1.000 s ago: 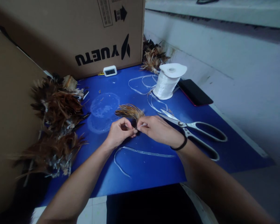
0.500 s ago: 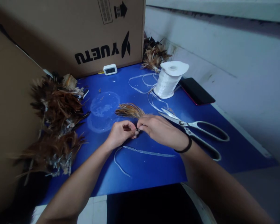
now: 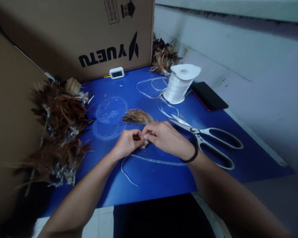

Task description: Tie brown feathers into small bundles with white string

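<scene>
Left of the scissors (image 3: 198, 131), the left hand (image 3: 127, 142) pinched the feather bunch (image 3: 136, 116) near its base, the right hand's (image 3: 167, 138) fingertips closed beside it, and a slackened pinch might have let feathers slip.

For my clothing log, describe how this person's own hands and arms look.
The left hand and right hand are ungloved, and no sleeve shows on either arm. A thin black band circles the right wrist; no band shows on the left wrist.
</scene>
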A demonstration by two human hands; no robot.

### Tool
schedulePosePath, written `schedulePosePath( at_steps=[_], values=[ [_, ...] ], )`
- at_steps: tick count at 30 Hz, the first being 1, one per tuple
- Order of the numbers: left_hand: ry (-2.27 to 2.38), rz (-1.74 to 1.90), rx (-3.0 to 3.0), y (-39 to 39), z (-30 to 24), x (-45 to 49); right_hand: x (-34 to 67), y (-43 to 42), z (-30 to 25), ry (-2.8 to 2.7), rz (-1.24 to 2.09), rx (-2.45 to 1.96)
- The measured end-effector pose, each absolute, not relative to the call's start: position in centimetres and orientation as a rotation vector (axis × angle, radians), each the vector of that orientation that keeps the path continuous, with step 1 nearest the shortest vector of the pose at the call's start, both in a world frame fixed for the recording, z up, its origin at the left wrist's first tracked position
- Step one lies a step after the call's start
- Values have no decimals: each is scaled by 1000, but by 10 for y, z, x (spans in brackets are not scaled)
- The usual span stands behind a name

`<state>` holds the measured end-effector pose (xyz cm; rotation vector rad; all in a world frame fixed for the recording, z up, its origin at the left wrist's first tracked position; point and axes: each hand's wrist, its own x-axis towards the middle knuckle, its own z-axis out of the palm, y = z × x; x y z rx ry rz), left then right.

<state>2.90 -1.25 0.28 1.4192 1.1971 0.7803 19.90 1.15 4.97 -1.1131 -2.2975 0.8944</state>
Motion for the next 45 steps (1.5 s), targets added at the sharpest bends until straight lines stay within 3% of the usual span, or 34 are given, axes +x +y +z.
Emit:
schedulePosePath(
  at_steps=[5,10,15,23,45],
  values=[
    [1199,791,1475,-13,3,28,195,11,45,-2062,1173,-1098],
    [1056,855,1370,-12,4,27,196,11,56,-1725,1526,-710],
    [1018,921,1199,-13,8,31,201,18,56,-1626,1402,-854],
    [980,1036,1117,-12,9,31,207,14,52,-2074,1208,-1088],
    [951,1059,1177,-13,9,30,202,10,50,-2285,921,-1067]
  ],
)
